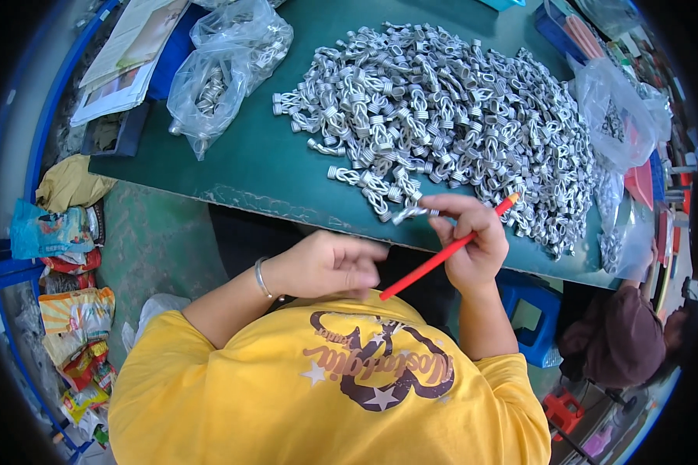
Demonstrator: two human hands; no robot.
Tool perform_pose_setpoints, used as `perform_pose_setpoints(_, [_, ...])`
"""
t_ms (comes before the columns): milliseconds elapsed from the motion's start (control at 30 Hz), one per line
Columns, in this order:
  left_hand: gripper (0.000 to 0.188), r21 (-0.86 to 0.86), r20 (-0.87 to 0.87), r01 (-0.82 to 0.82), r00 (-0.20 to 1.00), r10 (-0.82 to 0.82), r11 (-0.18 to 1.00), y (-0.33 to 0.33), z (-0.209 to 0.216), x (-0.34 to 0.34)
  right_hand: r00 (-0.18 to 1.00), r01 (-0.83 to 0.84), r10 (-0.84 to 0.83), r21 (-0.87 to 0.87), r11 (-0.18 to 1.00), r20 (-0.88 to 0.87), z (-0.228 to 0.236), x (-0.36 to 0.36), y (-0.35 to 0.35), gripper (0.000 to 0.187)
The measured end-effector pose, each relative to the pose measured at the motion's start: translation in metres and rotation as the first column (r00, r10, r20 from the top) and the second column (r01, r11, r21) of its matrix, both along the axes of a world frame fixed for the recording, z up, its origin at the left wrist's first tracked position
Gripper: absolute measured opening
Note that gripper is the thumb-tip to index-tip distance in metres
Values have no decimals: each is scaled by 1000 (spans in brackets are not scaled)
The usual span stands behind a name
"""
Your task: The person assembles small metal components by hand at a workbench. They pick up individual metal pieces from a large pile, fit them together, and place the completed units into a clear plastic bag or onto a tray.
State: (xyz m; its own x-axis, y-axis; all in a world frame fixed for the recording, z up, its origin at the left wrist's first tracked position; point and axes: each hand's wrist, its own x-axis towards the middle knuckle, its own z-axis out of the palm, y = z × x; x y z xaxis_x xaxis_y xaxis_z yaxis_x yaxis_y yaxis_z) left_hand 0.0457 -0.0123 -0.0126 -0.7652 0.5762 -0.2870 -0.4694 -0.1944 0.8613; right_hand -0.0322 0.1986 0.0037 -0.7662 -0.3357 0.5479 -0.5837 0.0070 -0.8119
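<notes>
My right hand [473, 240] is closed around a slim red stick [423, 271] like a pencil, with a yellow-orange tip. The stick slants from the pile's edge down toward my shirt. At the fingertips of the same hand is a small silver metal loop piece [412, 214] with a ridged end, just over the table's near edge. My left hand [322, 263], a bangle on its wrist, is in front of my belly; its fingers are slightly blurred, stretched out and apart from the thumb, with nothing seen in them. A large pile of similar silver pieces [442, 116] covers much of the table.
The green table [248, 167] carries clear bags [217, 85] of metal parts at left, beside papers [132, 62] on a bin. More plastic bags [616, 116] lie at right. Near a blue stool [531, 310], another person [616, 337] is at right. Colourful packets [77, 318] line the left.
</notes>
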Motion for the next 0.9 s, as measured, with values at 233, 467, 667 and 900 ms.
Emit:
perform_pose_setpoints(233, [17, 70, -156, -454, 875, 459, 888, 13, 7, -17, 984, -117, 118, 13, 993, -132, -2, 5, -8, 30])
perform_pose_setpoints(467, [18, 133, -205, -475, 846, 493, 870, 14, 8, -18, 954, -113, 139, 109, 988, -264, -3, 5, -10, 28])
perform_pose_setpoints(667, [17, 10, -405, -499, 790, 460, 866, 14, 13, -18, 836, -39, 157, -229, 973, 526, -5, 13, -12, 18])
perform_pose_setpoints(900, [20, -36, -676, -509, 646, 354, 860, 16, 22, -23, 863, -74, 237, -352, 933, 446, -14, 11, -11, 26])
